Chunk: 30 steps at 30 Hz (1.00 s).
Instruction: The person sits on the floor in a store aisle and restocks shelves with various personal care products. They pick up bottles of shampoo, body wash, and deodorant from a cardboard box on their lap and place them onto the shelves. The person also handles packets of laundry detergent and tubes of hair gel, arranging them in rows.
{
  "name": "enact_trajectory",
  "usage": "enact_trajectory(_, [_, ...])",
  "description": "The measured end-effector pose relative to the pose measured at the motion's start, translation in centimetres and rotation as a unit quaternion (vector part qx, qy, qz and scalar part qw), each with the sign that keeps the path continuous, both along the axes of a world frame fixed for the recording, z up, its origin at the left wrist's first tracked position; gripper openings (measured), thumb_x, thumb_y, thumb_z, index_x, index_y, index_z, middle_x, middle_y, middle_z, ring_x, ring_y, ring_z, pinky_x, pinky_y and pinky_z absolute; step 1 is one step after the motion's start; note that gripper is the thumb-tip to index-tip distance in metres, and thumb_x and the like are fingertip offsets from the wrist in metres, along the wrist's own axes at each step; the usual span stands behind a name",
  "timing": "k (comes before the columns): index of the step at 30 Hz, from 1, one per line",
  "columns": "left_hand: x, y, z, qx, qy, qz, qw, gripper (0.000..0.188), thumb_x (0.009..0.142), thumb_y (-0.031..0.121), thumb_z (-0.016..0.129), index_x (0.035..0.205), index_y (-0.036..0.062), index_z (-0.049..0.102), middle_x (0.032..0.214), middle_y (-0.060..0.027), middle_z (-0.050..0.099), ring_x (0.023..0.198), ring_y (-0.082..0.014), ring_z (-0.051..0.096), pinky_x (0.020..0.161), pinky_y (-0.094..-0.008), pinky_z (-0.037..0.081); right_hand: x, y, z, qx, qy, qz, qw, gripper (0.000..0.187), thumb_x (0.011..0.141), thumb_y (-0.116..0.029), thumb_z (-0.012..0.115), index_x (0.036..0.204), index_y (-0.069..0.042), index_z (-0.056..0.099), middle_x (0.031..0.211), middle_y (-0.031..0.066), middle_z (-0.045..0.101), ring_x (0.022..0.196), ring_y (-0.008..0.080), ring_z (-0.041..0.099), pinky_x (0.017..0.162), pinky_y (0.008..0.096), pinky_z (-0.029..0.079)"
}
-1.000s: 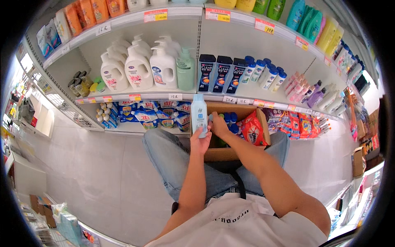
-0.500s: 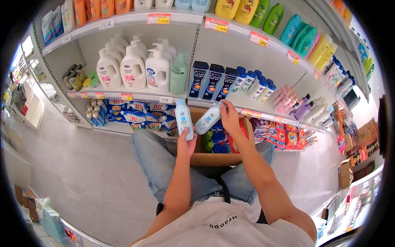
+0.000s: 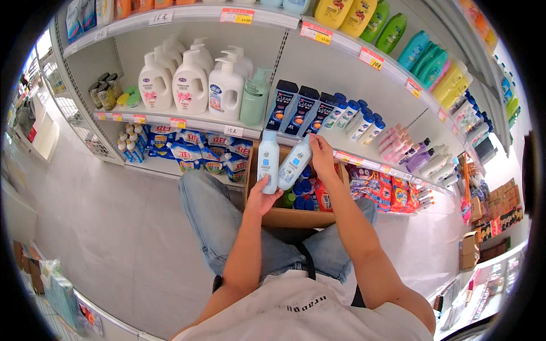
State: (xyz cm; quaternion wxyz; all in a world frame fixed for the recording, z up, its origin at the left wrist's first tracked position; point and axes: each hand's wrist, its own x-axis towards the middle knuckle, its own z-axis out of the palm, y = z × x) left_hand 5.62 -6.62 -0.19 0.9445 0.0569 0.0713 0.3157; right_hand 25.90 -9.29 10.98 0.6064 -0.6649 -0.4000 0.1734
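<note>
My left hand (image 3: 263,197) is closed round the lower part of a pale blue bottle (image 3: 268,158), which stands nearly upright. In my right hand (image 3: 322,154), the fingers grip the cap end of a second pale blue bottle (image 3: 294,165), tilted with its cap up to the right. The two bottles are side by side, their lower ends close together, with both front labels showing. Beneath them, between my knees, an open cardboard box (image 3: 296,218) holds green bottles, blue-capped bottles and a red package (image 3: 322,196). The bottles partly hide what lies in the box.
Ahead, a shelf carries white pump jugs (image 3: 189,85), a green pump bottle (image 3: 255,98), dark blue shampoo bottles (image 3: 300,112) and white bottles with blue caps (image 3: 359,126). Detergent bags (image 3: 186,152) fill the bottom shelf. Yellow bottles (image 3: 331,17) stand on the upper shelf, whose edge juts out.
Both bottles have drawn closer together, and the left one has shifted right and stands more upright. The view has swung slightly, so the shelves appear farther right and lower.
</note>
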Motion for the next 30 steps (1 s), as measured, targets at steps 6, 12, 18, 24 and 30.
enact_trajectory(6, [0.0,0.0,-0.3,0.026,0.027,0.014,0.999,0.042,0.09,0.024,0.067,0.126,0.0059,0.054,0.118,-0.0088,0.062,0.107,-0.0249,0.059,0.08,-0.0388,0.053,-2.1,0.0,0.3,-0.037,0.065,0.031,0.997,0.033,0.096,-0.026,0.062,0.113,0.003,0.059,0.094,0.0043,0.064,0.082,0.0099,0.057,0.073,0.026,0.047])
enact_trajectory(12, [0.0,-0.2,-0.3,0.023,0.038,0.018,0.999,0.041,0.089,0.024,0.068,0.123,0.0064,0.055,0.116,-0.0082,0.063,0.105,-0.0239,0.06,0.08,-0.038,0.053,-4.0,-1.3,-3.2,-0.064,0.026,0.128,0.989,0.036,0.088,-0.019,0.072,0.113,0.002,0.055,0.103,0.0085,0.065,0.095,0.0158,0.06,0.084,0.0321,0.049])
enact_trajectory(18, [0.9,0.8,-0.8,0.068,0.031,0.025,0.997,0.045,0.093,0.019,0.062,0.132,0.0015,0.048,0.123,-0.0109,0.061,0.107,-0.0233,0.062,0.082,-0.038,0.058,-2.3,0.8,1.9,-0.083,-0.092,0.144,0.982,0.051,0.087,-0.019,0.072,0.128,0.0,0.048,0.117,0.0127,0.063,0.108,0.0209,0.06,0.094,0.0364,0.048])
enact_trajectory(24, [0.5,0.8,0.4,0.09,0.029,0.015,0.995,0.042,0.094,0.019,0.063,0.13,0.0002,0.051,0.12,-0.0119,0.064,0.107,-0.0202,0.063,0.082,-0.0315,0.056,-3.1,4.6,19.2,0.062,-0.166,0.115,0.977,0.047,0.088,-0.019,0.072,0.125,0.0,0.05,0.115,0.0107,0.064,0.104,0.0175,0.061,0.091,0.0342,0.049])
enact_trajectory(30, [0.6,0.3,0.4,0.093,0.032,0.02,0.995,0.039,0.094,0.02,0.063,0.127,0.0005,0.054,0.116,-0.0112,0.065,0.104,-0.0199,0.064,0.082,-0.0304,0.056,-6.1,8.9,34.0,0.209,-0.29,0.064,0.932,0.044,0.087,-0.021,0.074,0.119,0.001,0.054,0.108,0.0121,0.066,0.099,0.02,0.063,0.087,0.0347,0.051])
